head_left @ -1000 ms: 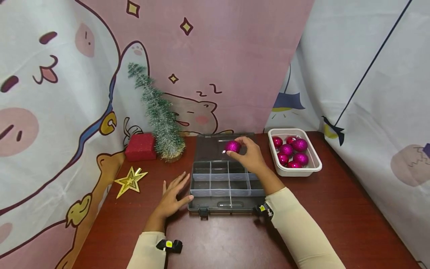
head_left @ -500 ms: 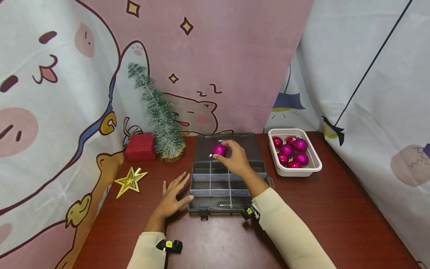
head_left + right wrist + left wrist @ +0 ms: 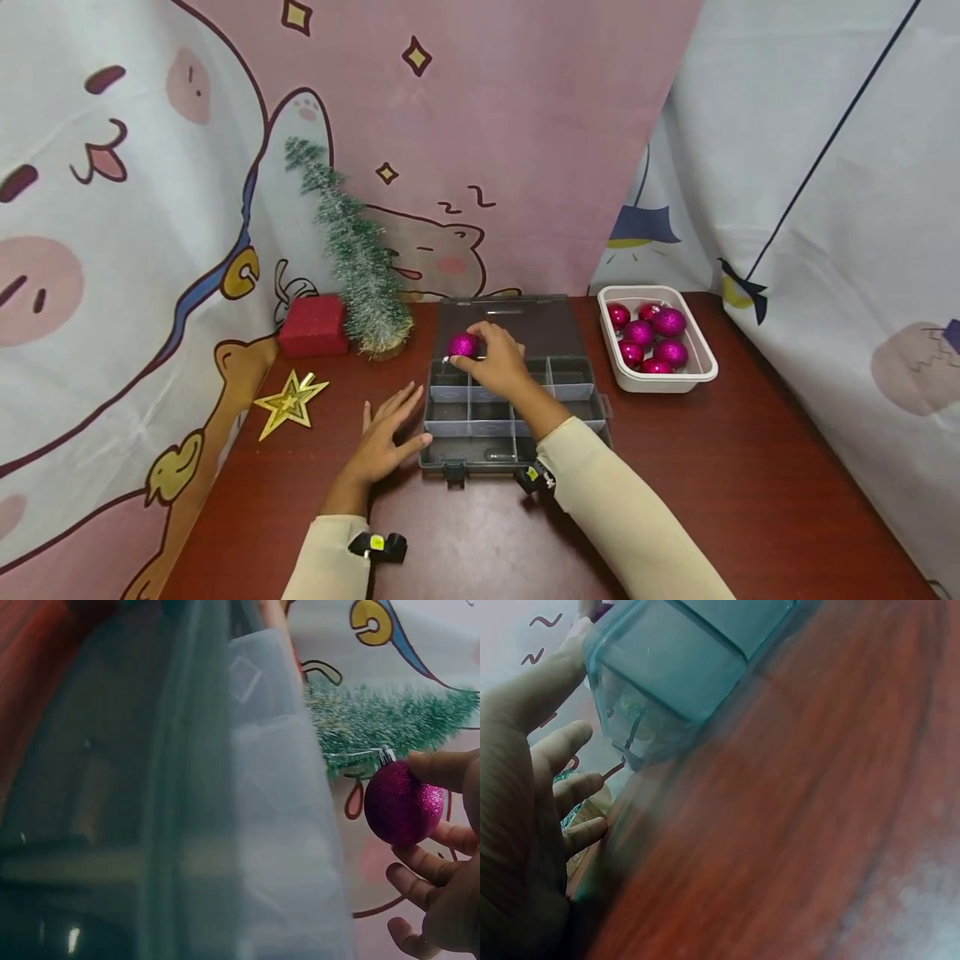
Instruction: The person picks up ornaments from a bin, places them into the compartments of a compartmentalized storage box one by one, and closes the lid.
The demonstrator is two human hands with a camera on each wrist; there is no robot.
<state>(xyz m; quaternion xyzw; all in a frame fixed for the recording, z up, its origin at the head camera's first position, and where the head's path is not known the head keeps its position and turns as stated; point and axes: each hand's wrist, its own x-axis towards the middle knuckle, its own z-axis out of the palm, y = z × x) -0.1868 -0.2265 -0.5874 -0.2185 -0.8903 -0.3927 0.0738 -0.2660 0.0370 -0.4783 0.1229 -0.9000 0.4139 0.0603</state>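
A glittery magenta Christmas bauble (image 3: 462,345) with a silver cap is pinched between the thumb and fingers of my right hand (image 3: 497,360). It hangs over the back left compartments of an open, dark clear divider box (image 3: 491,429), whose lid (image 3: 551,321) lies back behind it. In the right wrist view the bauble (image 3: 403,802) shows above the box's pale dividers (image 3: 281,795). My left hand (image 3: 386,437) lies with fingers spread by the box's left side, its thumb at the front left corner. The left wrist view shows that hand (image 3: 525,765) right at the box's wall (image 3: 682,660).
A white tub (image 3: 708,371) holding several magenta and red baubles stands right of the box. To the left are a small tinsel tree (image 3: 360,258), a red block (image 3: 312,327) and a gold star (image 3: 291,404). A printed cloth (image 3: 525,150) hangs behind.
My right hand has carried the bauble leftward and slightly nearer me, from above the middle of the lid to the box's back left compartments. My left hand stays where it was.
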